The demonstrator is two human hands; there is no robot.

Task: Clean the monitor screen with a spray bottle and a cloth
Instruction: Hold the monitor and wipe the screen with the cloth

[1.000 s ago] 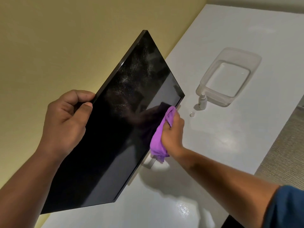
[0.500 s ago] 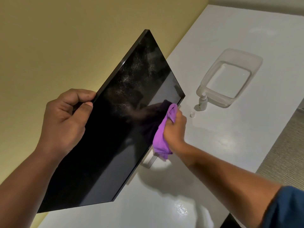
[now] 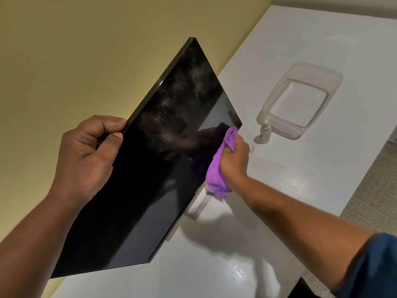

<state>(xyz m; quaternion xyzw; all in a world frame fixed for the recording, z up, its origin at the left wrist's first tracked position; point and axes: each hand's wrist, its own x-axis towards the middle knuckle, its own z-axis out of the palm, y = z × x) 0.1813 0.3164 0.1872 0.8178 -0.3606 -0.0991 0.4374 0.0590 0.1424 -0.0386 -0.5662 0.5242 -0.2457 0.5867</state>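
Head view
Monitor: we saw the black monitor [image 3: 150, 168] standing tilted on the white tabletop [image 3: 300, 173], droplets speckling its far part.
Left hand [image 3: 86, 160]: gripped the monitor's top edge.
Right hand [image 3: 233, 160]: clutched the purple cloth [image 3: 217, 168] against the screen's right edge.
Spray bottle [image 3: 265, 134]: upright beside a clear container [image 3: 300, 100], right of the monitor.

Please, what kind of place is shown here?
Probably an office or home desk: a black flat monitor stands on a glossy white table against a plain yellow wall, with grey carpet beside it.
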